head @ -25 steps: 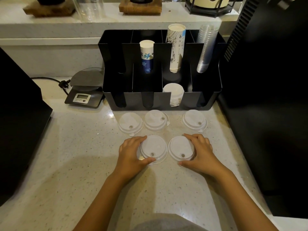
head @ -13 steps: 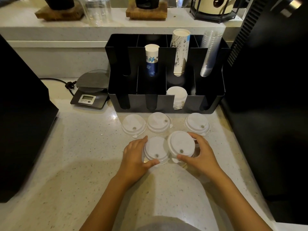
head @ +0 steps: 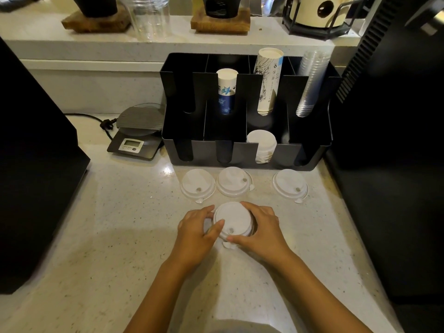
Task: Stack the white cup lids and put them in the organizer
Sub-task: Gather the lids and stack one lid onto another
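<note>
In front of organizer [head: 249,152]: left hand [head: 194,234], right hand [head: 260,230] clasping lid stack [head: 232,222]; square rims, press evenly until nested.

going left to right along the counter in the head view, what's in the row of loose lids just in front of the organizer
left lid → middle lid → a gap → right lid. All three lie flat and apart on the counter, ahead of the stack held between the left hand and right hand.

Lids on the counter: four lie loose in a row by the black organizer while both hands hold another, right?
Not four. The head view shows three loose lids in that row by the organizer. Both hands, left and right, do hold another lid.
</note>
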